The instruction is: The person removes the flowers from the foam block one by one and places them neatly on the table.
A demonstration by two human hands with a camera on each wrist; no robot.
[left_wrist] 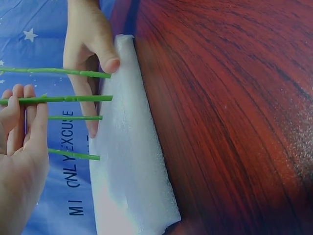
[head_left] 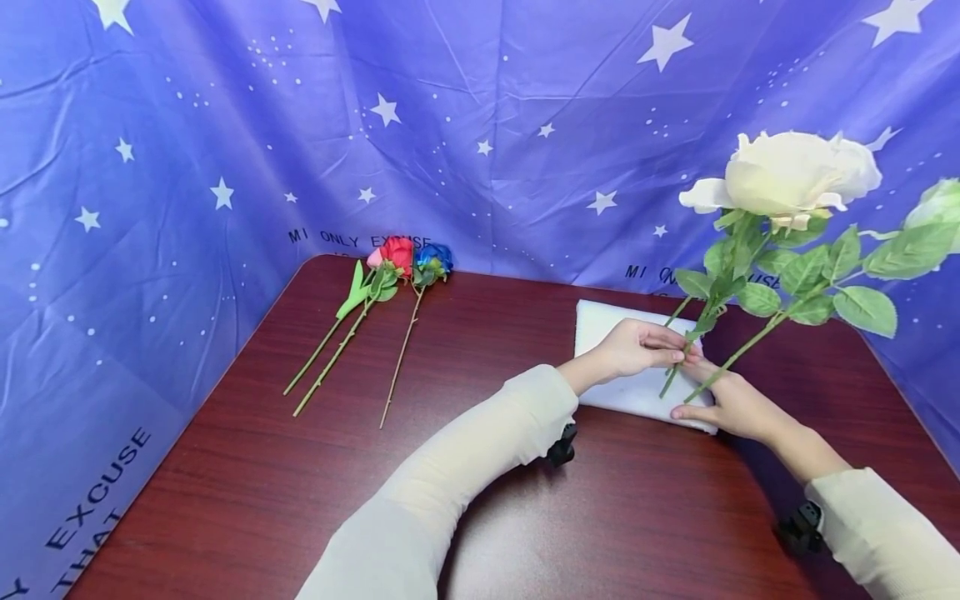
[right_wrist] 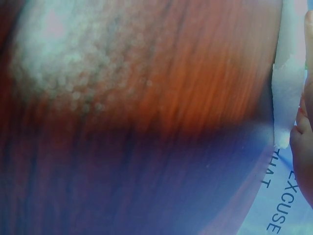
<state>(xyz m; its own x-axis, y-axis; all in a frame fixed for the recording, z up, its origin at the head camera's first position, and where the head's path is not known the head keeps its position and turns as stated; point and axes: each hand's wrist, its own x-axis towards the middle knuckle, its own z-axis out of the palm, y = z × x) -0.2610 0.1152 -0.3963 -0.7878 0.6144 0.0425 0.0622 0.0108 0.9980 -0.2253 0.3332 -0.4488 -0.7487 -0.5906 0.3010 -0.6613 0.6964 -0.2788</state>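
Note:
A large white rose [head_left: 783,179] with green leaves leans over the right side of the table, and a second pale flower [head_left: 937,217] is cut off at the frame edge. Several green stems [left_wrist: 80,99] end over a white foam block [head_left: 633,400]. My left hand [head_left: 633,348] pinches one of these stems between thumb and fingers, a little above its lower end. At the block's right end, my right hand [head_left: 742,406] holds the foam, thumb on the near corner and fingers along the side. Only part of that hand shows in the right wrist view.
On the table's left side lie a pink tulip [head_left: 374,257], a red rose [head_left: 397,253] and a blue rose [head_left: 433,260], stems toward me. The dark red wooden table [head_left: 315,492] meets a blue star-printed cloth [head_left: 480,200] behind it.

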